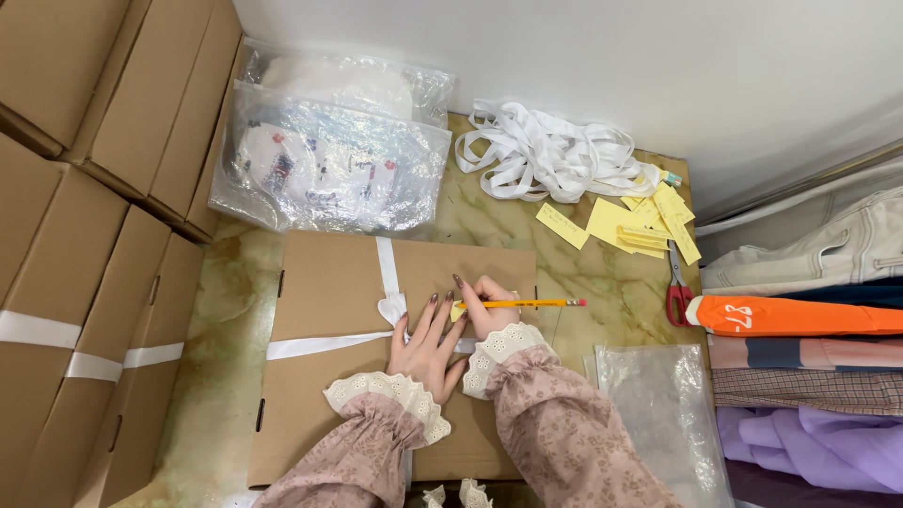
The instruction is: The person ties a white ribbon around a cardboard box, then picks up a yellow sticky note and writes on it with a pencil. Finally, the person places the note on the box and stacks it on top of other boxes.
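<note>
A flat brown cardboard box (329,386) lies on the marble tabletop, tied crosswise with white ribbon (386,263) that meets in a bow (391,309). My left hand (428,343) rests flat on the lid just right of the bow, fingers spread. Beside it, my right hand (486,309) grips a yellow pencil (541,303) with a pink eraser end pointing right. A small yellow paper slip (458,311) shows between the two hands, under the pencil tip. Both wrists wear pink sleeves with lace cuffs.
Stacked cardboard boxes (85,282) fill the left side. Clear plastic bags with white items (329,160) lie behind the box. A loose ribbon pile (550,155), yellow paper slips (630,221), red-handled scissors (677,287) and an empty clear bag (663,414) sit right. Folded clothes (809,376) are stacked far right.
</note>
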